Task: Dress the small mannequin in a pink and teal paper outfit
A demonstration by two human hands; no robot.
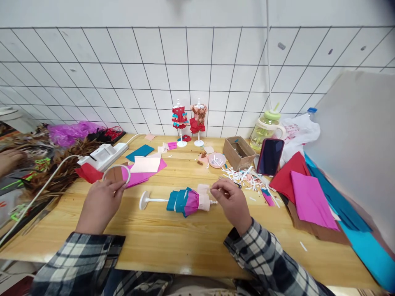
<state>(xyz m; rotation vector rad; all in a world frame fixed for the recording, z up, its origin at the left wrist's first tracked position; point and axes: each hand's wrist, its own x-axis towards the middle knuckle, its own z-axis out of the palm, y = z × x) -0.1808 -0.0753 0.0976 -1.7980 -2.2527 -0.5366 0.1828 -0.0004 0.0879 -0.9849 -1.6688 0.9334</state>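
My left hand (100,203) grips the near edge of a roll of white tape (128,174), tilted up over the left side of the table. My right hand (233,203) is closed in a pinch near the top of a small dress form (185,201); whatever is between its fingertips is too small to make out. The form lies on its side, its round white base (143,200) to the left. Its paper dress has a pale pink top, a magenta middle and a teal ruffled skirt. Beyond the roll lie folded magenta paper (138,178) and pale pink paper (146,164).
Two dressed miniature forms (180,119) stand by the tiled wall. A cardboard box (239,152), pink dish (217,160), paper scraps (247,177), phone (270,157) and bottle (265,130) sit right of centre. Coloured paper sheets (313,199) lie right; a power strip (106,156) and another person's hand (10,160) left.
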